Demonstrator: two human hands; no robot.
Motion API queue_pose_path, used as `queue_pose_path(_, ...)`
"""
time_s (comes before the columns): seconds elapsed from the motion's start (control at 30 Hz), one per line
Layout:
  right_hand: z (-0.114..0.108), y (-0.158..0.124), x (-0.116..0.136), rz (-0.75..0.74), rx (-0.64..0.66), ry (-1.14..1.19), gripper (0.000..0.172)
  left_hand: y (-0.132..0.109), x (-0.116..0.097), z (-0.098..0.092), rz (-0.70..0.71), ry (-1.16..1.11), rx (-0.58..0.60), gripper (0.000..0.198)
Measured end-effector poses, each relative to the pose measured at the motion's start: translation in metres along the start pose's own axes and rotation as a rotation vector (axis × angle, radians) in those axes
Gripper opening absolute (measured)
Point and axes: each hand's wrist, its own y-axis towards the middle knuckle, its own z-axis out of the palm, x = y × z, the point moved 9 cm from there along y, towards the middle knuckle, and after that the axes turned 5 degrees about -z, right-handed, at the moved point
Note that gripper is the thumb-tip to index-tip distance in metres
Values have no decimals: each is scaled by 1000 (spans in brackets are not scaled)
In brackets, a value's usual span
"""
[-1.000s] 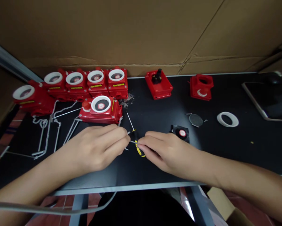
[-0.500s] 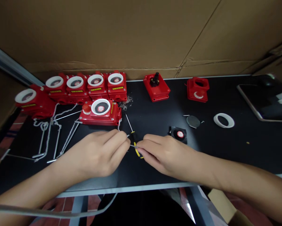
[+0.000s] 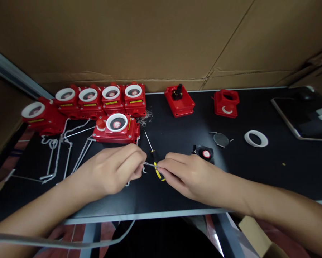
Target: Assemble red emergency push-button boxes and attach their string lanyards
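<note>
in the head view we count six red alarm boxes (image 3: 115, 127), one screwdriver (image 3: 154, 161) lying between our hands, two open red housings (image 3: 179, 100). our left hand (image 3: 112, 172) and right hand (image 3: 187, 173) pinch one thin metal pin (image 3: 149, 164), fingertips closed. the white ring (image 3: 256, 138) lies well apart.

thin metal pin (image 3: 149, 165) at your fingertips
it lies level between both hands, just above the black tabletop, pinched at each end.
</note>
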Motion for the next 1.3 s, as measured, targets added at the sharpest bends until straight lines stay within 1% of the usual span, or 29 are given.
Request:
queue_pose_path(0.1, -2, 1, -3, 11, -9, 18, 29, 3, 13, -11, -126, -119, -37, 16)
queue_pose_path(0.17, -6, 2, -7, 23, -26, 22, 24, 5, 21, -18, -203, -185, -70, 16)
queue_pose_path(0.27, -12, 3, -15, 54, -42, 33, 18, 8, 30, -20, -270, -278, -101, 17)
queue_pose_path(0.37, -14, 4, -21, 69, -29, 35, 17, 10, 33, -13, -272, -368, -107, 20)
queue_pose_path(0.53, -14, 7, -27, 47, -6, 47, 17, 11, 37, -1, -313, -526, -106, 19)
queue_pose_path(0.7, -9, 8, -29, 31, 25, 52, 23, 11, 35, 5, -301, -486, -84, 17)
queue_pose_path(0.93, 1, 5, -36, 128, 116, 105, 19, 7, 27, 20, -278, -490, -54, 12)
queue_pose_path(1.0, 6, 5, -37, 160, 148, 142, 24, 8, 24, 23, -264, -504, -54, 12)
queue_pose_path(1.1, 13, 4, -39, 216, 187, 210, 34, 8, 24, 22, -253, -531, -87, 11)
queue_pose_path(1.13, 15, 3, -40, 233, 196, 237, 34, 8, 24, 23, -252, -542, -89, 11)
queue_pose_path(1.23, 17, 2, -41, 266, 188, 308, 28, 8, 24, 26, -266, -572, -48, 11)
queue_pose_path(1.3, 17, 2, -42, 275, 169, 319, 27, 9, 24, 28, -287, -602, -14, 10)
